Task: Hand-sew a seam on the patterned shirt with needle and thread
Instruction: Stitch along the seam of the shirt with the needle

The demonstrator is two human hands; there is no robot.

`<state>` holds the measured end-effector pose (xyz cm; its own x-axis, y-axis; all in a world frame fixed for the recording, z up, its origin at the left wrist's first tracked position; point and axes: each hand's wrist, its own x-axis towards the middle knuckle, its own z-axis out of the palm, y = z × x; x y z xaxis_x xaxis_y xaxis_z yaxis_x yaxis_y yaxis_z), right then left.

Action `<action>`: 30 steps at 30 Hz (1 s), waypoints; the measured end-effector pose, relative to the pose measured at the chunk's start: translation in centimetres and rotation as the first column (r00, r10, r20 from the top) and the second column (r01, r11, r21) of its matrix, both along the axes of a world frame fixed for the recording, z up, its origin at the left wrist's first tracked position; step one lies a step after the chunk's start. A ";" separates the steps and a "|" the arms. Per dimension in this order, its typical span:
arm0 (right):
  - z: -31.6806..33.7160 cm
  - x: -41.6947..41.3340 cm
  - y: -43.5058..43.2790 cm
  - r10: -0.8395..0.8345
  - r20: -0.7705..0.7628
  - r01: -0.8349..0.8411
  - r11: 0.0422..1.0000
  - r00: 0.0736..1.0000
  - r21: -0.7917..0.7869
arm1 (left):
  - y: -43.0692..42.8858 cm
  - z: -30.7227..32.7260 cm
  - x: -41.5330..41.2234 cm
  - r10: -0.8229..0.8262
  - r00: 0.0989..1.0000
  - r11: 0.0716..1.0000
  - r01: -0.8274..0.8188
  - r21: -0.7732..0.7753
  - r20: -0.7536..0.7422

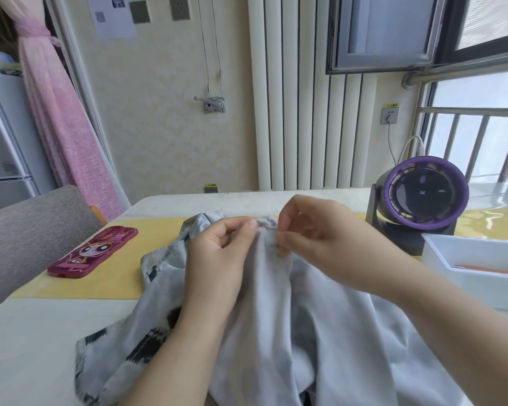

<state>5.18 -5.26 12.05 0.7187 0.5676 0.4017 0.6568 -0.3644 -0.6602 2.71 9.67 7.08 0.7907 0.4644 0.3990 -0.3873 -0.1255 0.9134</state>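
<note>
We see the patterned shirt [276, 323] lying crumpled in the middle of the tabletop [27, 361], and it reaches the near edge. Its plain grey side faces up, and black marks show along its left side. The left hand [217, 259] lifts a fold of the shirt, with its thumb and first finger curled and pinching the bunched top edge. The right hand [326, 235] is just beside it on the same fold. Its fingers [289, 218] are curled tight, and the thumb presses the cloth against them.

The needle and thread are too small for us to make out, so we cannot tell if they are in that pinch. The bottom of the shirt is cut off by the picture's edge.

A pink phone case [93, 253] lies on a yellow mat [115, 288] towards the left edge. A purple fan [423, 194] stands at the far right. A white box [467, 259] sits at the right edge, partly cut off.
</note>
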 end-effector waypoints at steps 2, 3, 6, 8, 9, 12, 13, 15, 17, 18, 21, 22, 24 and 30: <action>0.4 -0.1 -0.3 0.063 -0.023 -0.063 0.998 0.998 0.001 | 0.1 0.0 0.0 -0.037 0.999 0.995 0.035 -0.096 -0.020; 0.4 0.0 -0.5 0.099 -0.050 -0.100 0.995 0.994 -0.009 | 0.1 0.0 -0.1 -0.051 0.998 0.992 0.047 -0.121 -0.030; 0.3 0.2 -0.8 0.148 -0.032 -0.149 0.987 0.988 -0.054 | -0.1 0.0 -0.1 -0.073 0.997 0.989 0.069 -0.130 -0.024; 0.0 0.3 -0.5 0.130 0.026 -0.130 0.991 0.991 0.011 | -0.4 0.2 -0.3 -0.116 0.993 0.988 0.116 -0.101 0.005; -0.4 0.4 -0.3 0.093 0.060 -0.097 0.993 0.994 0.070 | -0.7 0.3 -0.4 -0.155 0.988 0.984 0.157 -0.087 0.024; -1.0 0.9 0.4 -0.048 0.110 0.027 0.982 0.993 0.185 | -1.0 0.4 -0.6 -0.232 0.971 0.969 0.236 -0.073 0.054; -0.9 1.0 0.3 -0.057 0.081 0.039 0.979 0.995 0.200 | -1.0 0.3 -0.6 -0.232 0.971 0.970 0.235 -0.056 0.057; -0.1 1.1 -0.2 -0.056 -0.031 0.061 0.974 0.998 0.218 | -0.8 0.1 -0.5 -0.228 0.972 0.973 0.230 -0.019 0.058; 0.2 1.7 -0.9 -0.047 -0.169 0.083 0.973 0.985 0.213 | -0.8 0.0 -0.4 -0.268 0.961 0.963 0.269 -0.006 0.063; 0.1 1.9 -1.2 -0.018 -0.246 0.068 0.978 0.969 0.197 | -0.9 0.0 -0.5 -0.307 0.950 0.951 0.308 -0.008 0.061; -0.2 1.9 -1.0 0.159 -0.416 -0.057 0.967 0.895 0.246 | -1.1 0.1 -0.7 -0.410 0.910 0.912 0.410 0.018 0.056; -0.3 1.9 -0.9 0.211 -0.447 -0.077 0.951 0.869 0.299 | -1.2 0.2 -0.7 -0.428 0.902 0.904 0.427 0.033 0.052; -0.5 2.2 -0.9 0.238 -0.473 -0.054 0.927 0.848 0.370 | -1.1 0.4 -0.8 -0.442 0.895 0.897 0.442 0.010 0.056; 0.5 3.0 -1.3 0.515 -0.638 0.417 0.488 0.572 0.767 | -0.6 0.5 -0.7 -0.401 0.916 0.914 0.402 -0.056 0.026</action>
<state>8.14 -6.55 12.57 0.9313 0.3643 0.0024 -0.2430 0.6260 -0.7410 2.06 9.08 7.56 0.9102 0.1317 0.3927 -0.4061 0.0967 0.9087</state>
